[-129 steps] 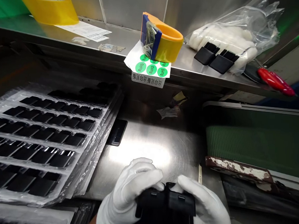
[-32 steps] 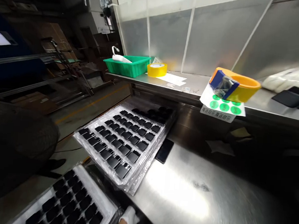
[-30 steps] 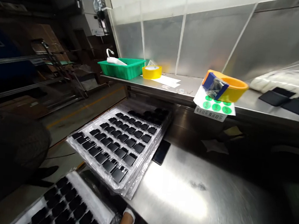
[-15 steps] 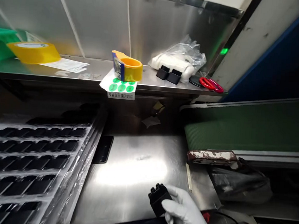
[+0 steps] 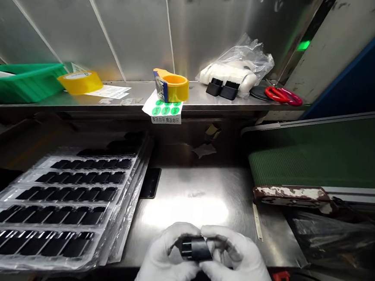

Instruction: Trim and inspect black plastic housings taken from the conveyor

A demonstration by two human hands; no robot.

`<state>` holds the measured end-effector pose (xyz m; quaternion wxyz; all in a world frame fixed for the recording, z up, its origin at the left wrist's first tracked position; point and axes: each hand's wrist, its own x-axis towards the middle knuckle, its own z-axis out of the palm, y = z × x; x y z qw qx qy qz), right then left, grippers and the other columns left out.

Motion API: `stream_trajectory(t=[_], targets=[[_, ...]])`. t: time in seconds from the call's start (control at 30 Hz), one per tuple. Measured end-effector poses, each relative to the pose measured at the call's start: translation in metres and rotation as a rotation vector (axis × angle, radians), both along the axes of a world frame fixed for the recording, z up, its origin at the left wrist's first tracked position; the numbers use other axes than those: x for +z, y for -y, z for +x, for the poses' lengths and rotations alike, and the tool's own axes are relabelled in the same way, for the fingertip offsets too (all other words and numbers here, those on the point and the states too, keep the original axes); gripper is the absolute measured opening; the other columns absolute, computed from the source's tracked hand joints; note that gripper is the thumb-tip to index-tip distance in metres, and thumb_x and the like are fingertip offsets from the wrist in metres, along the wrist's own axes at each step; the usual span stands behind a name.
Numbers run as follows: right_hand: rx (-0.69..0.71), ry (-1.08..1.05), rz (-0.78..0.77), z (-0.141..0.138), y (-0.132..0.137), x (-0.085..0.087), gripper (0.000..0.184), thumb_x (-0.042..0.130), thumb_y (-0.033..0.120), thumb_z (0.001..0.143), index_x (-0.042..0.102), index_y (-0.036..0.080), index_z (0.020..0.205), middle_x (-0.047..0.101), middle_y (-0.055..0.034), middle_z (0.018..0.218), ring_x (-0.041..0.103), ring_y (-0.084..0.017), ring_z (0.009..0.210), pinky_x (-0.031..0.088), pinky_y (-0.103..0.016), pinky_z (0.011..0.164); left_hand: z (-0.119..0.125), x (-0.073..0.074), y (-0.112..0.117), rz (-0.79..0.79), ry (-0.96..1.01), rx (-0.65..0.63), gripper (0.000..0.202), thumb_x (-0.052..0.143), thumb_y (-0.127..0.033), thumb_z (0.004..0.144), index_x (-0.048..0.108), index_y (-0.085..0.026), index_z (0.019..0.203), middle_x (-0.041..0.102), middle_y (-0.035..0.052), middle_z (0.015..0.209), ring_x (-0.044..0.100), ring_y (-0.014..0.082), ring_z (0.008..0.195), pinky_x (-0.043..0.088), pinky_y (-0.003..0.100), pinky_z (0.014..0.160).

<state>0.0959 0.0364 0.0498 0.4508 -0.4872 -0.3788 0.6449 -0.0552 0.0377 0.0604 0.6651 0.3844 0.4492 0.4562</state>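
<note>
A small black plastic housing (image 5: 197, 248), with ribs or prongs at its left end, is held between my two white-gloved hands at the bench's near edge. My left hand (image 5: 173, 254) curls round the ribbed end, thumb below and fingers above. At the other end my right hand (image 5: 234, 261) pinches the housing between thumb and fingers. To the left of my hands lies a stack of clear plastic trays (image 5: 101, 248), its top one filled with rows of similar black pieces (image 5: 78, 245). Beyond my hands is the bare steel bench top (image 5: 186, 188).
A black phone-like slab (image 5: 151, 183) lies beside the trays. The shelf bears a green bin (image 5: 32, 83), yellow tape (image 5: 81, 83), a tape dispenser (image 5: 177, 89), green round labels (image 5: 166, 111), two black housings (image 5: 229, 90) and red-handled scissors (image 5: 282, 96). Right is a green conveyor belt (image 5: 329, 151).
My left hand has come up from the bottom edge and taken hold of the black housing together with my right. The housing has turned sideways. The view has shifted left.
</note>
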Motion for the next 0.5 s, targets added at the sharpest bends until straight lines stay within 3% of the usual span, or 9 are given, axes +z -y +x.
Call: stream_trajectory(t=[0.23, 0.37, 0.43, 0.5], targets=[[-0.074, -0.143, -0.064, 0.000, 0.001, 0.007, 0.039, 0.086, 0.014, 0.055, 0.078, 0.024, 0.092, 0.068, 0.0008, 0.071, 0.060, -0.011, 0.066, 0.047, -0.020, 0.064, -0.003, 0.012, -0.012, 0.288, -0.150, -0.014, 0.024, 0.081, -0.016, 0.068, 0.077, -0.024, 0.090, 0.069, 0.0058, 0.086, 0.067, 0.0219, 0.079, 0.058, 0.033, 0.076], [-0.081, -0.180, -0.037, 0.002, 0.003, 0.006, 0.042, 0.088, 0.017, 0.057, 0.078, 0.026, 0.097, 0.067, 0.0015, 0.071, 0.058, -0.010, 0.065, 0.047, -0.020, 0.063, -0.005, 0.007, -0.011, 0.371, -0.225, 0.022, 0.026, 0.082, -0.022, 0.069, 0.078, -0.028, 0.094, 0.070, 0.0066, 0.090, 0.067, 0.0242, 0.086, 0.057, 0.034, 0.080], [-0.079, -0.216, 0.016, 0.003, 0.005, -0.002, 0.041, 0.088, 0.022, 0.062, 0.077, 0.028, 0.100, 0.066, 0.0023, 0.071, 0.058, -0.009, 0.065, 0.048, -0.020, 0.065, -0.002, 0.003, -0.009, 0.380, -0.242, 0.097, 0.023, 0.081, -0.028, 0.070, 0.079, -0.026, 0.092, 0.070, 0.0085, 0.095, 0.067, 0.0260, 0.090, 0.056, 0.035, 0.083], [-0.088, -0.219, 0.114, 0.004, 0.007, -0.013, 0.041, 0.085, 0.026, 0.067, 0.075, 0.031, 0.106, 0.066, 0.0022, 0.072, 0.060, -0.011, 0.067, 0.051, -0.023, 0.068, 0.003, 0.004, -0.007, 0.275, -0.189, 0.141, 0.028, 0.081, -0.030, 0.070, 0.076, -0.022, 0.096, 0.071, 0.0093, 0.093, 0.068, 0.0264, 0.086, 0.057, 0.036, 0.080]])
